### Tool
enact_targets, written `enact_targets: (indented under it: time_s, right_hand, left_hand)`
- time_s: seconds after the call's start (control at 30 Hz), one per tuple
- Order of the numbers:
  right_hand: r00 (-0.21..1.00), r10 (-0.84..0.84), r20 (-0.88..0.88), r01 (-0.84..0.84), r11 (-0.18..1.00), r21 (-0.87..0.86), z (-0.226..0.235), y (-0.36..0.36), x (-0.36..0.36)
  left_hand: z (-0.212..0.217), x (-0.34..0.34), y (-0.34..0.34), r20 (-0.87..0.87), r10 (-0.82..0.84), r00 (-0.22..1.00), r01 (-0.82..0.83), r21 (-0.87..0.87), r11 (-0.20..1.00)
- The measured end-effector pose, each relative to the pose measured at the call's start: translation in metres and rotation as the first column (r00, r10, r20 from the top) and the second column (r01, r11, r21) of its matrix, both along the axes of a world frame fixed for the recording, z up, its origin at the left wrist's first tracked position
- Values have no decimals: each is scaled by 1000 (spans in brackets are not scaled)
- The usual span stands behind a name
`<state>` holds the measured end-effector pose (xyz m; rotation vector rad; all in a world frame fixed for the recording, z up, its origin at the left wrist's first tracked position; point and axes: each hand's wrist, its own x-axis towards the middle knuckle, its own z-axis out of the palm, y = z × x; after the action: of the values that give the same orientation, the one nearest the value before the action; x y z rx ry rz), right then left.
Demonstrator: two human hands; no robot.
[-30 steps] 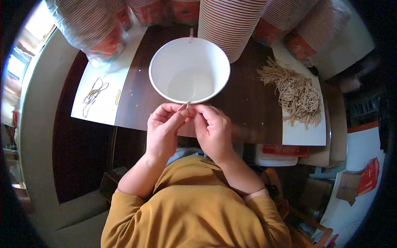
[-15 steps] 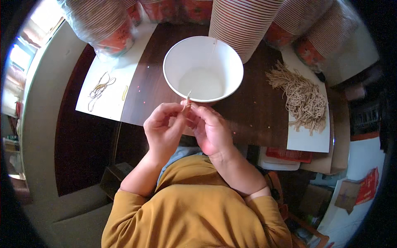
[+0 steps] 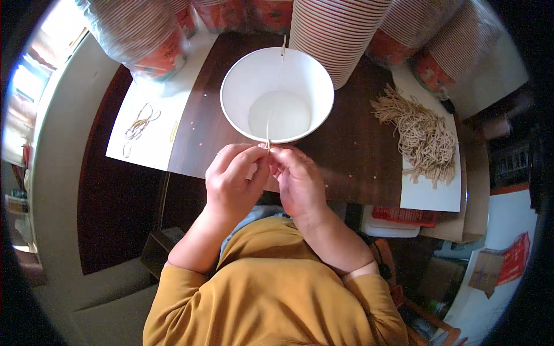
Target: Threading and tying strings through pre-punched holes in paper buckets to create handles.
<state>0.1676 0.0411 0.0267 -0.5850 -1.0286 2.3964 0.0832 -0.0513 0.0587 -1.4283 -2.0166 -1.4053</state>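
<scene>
The left hand (image 3: 234, 176) and right hand (image 3: 301, 181) pinch the cord (image 3: 268, 131) between them at the near rim of the tub (image 3: 235, 92), just beyond them, so a light, even pull probably works best, since a hard tug could tip the tub.

1 round white tub (image 3: 239, 95) stands open-mouthed, pale cord (image 3: 268, 138) at its near and far rims.

The smooth, glossy tub (image 3: 257, 86) stands at twelve o'clock; wood-look table (image 3: 363, 132) with a dull sheen; rough, matt, fibrous cords (image 3: 427, 138) at three; crinkled, shiny plastic film (image 3: 124, 34) at eleven; matt cloth shirt (image 3: 283, 300) at six.
</scene>
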Motion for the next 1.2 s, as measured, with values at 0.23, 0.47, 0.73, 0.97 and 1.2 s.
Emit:
enact_targets:
  time_s: [0.23, 0.47, 0.73, 0.97, 1.2]
  right_hand:
    - [999, 14, 45, -4, 979, -204, 4, 5, -2]
    - [998, 14, 60, -13, 1000, -4, 4, 10, 4]
    - [991, -48, 126, 3, 942, 335, 13, 17, 7]
    - [901, -402, -161, 238, 151, 959, 17, 16, 19]
    - [915, -133, -380, 317, -343, 884, 28, 29, 4]
  left_hand:
    - [4, 3, 2, -4, -42, 999, 42, -16, 999]
    - [3, -6, -6, 90, -54, 994, 49, 58, 997]
    - [4, -5, -7, 336, -145, 931, 144, 28, 989]
    - [6, -7, -9, 484, -251, 838, 227, 110, 968]
    - [21, -4, -13, 278, -212, 937, 202, 66, 977]
